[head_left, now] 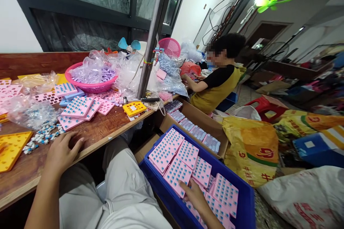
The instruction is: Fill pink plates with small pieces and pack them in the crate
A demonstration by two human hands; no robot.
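My left hand [63, 150] rests on the wooden table's front edge, fingers apart and nothing in it. Just beyond its fingertips lies a loose heap of small white-and-blue switch-like parts [41, 136]. Pink panels set with rows of blue pieces [77, 106] are stacked a little further in. Low on the right, my right hand [195, 195] reaches into a blue crate [249, 200]. Its thumb lies on the corner of a pink panel with blue pieces [177, 175], the fingers at that panel's edge. Several similar panels lie around it in the crate.
A yellow tray [13, 150] lies at the table's left, and a smaller yellow frame [134, 108] near a metal post [153, 35]. A pink basin [92, 86] holds purple parts. Beyond the crate stand a cardboard box [206, 125], yellow sacks [249, 146] and a seated person [217, 89].
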